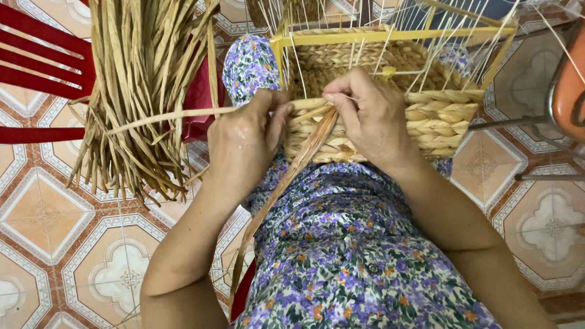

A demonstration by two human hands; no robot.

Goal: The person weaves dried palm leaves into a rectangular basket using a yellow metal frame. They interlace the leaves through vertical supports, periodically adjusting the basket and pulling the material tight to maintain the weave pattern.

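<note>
A half-woven straw basket rests on my lap, built around a yellow frame with thin white uprights. My left hand pinches a long dried straw strand that runs off to the left. My right hand presses on the basket's top woven row and grips a second strand, which hangs down across my flowered dress. Both hands meet at the basket's near left corner.
A thick bundle of dried straw lies over a red plastic chair at the left. Patterned floor tiles surround me. A metal stand with an orange object sits at the right edge.
</note>
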